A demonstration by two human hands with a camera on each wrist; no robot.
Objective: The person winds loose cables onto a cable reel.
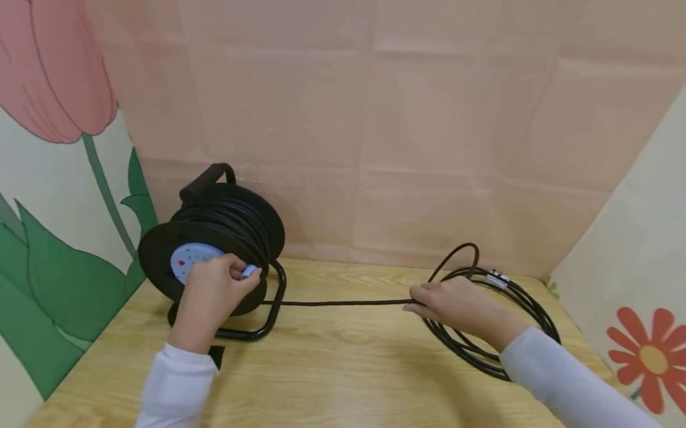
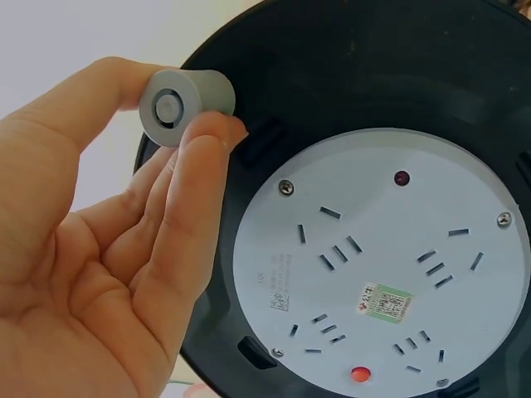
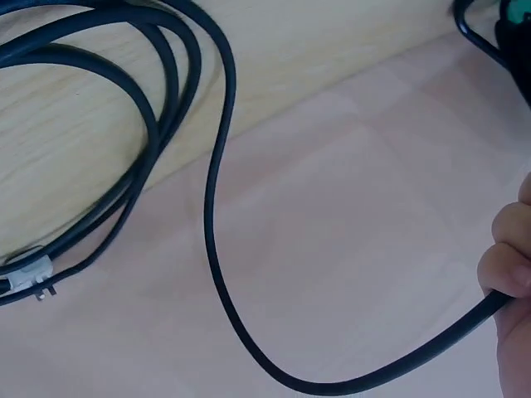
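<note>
A black cable reel [image 1: 160,256] stands at the left of the table, cable wound round its drum. Its pale round socket panel [image 2: 332,240] faces the left wrist camera. My left hand [image 1: 213,291] pinches the grey crank knob [image 2: 174,108] near the rim of the reel's disc, between thumb and fingers. My right hand [image 1: 460,307] grips the black cable [image 1: 338,302], which runs straight from the reel across the table. Behind that hand the cable arcs up into a loose coil [image 1: 538,315] lying at the right. A plug [image 1: 497,280] with metal pins lies on the coil.
The reel rests on a bent tube stand [image 1: 276,311] and has a carrying handle [image 1: 202,182] on top. A pink sheet [image 1: 365,124] hangs behind the wooden table [image 1: 334,381]. Flower-printed panels flank both sides. A small black patch [image 1: 216,356] lies near my left wrist.
</note>
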